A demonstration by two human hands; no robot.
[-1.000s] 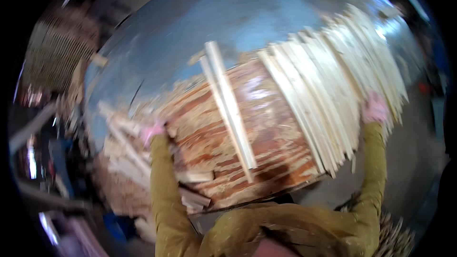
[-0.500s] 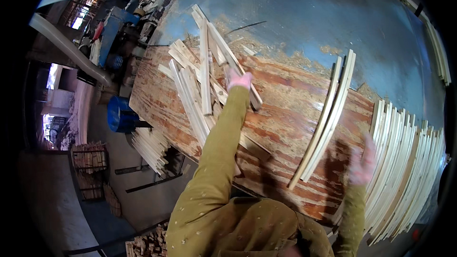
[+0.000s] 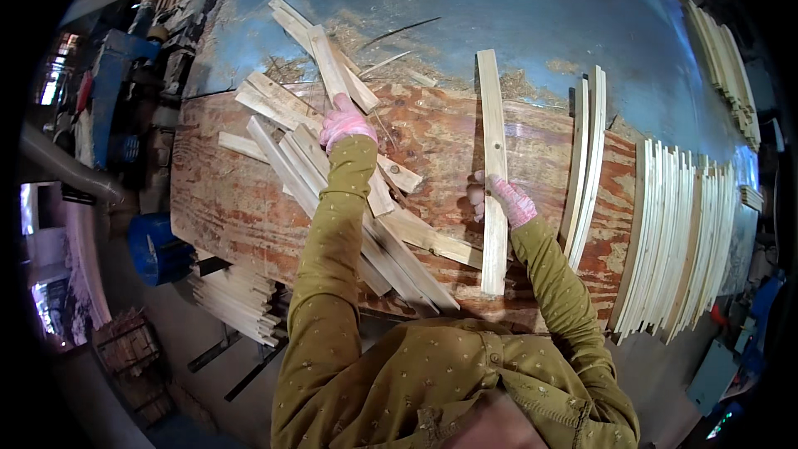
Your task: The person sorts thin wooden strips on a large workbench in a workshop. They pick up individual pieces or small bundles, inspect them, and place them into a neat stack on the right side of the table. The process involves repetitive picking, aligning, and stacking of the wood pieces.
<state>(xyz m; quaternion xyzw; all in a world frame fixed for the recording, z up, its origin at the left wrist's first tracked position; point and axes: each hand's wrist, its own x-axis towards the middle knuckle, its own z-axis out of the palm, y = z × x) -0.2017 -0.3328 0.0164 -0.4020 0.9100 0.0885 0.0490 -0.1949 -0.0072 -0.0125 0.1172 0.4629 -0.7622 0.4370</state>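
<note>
My right hand [image 3: 510, 200], in a pink patterned glove, is closed around the lower part of a long pale wooden strip [image 3: 493, 116]. That strip stands nearly in line with my view, over the wooden board's middle. To the left, my left hand [image 3: 346, 125], gloved alike, is closed on another wooden strip [image 3: 330, 62] in a loose, crisscrossed pile. Its palm side is hidden. Other strips [image 3: 278, 168] of that pile lie around and under my left forearm. Right of my right hand, a pair of narrow strips [image 3: 585, 158] lies side by side.
A worn reddish board [image 3: 216, 216] lies along the near part of a blue table [image 3: 465, 0] littered with wood shavings. Many strips are lined up in a row [image 3: 673, 233] at the right. A blue bucket [image 3: 155, 249] and stacked wood [image 3: 237, 303] stand beyond the left edge.
My right hand has moved left from beside the row and now holds a strip. My left hand has shifted to another strip in the pile. The whole view has turned somewhat.
</note>
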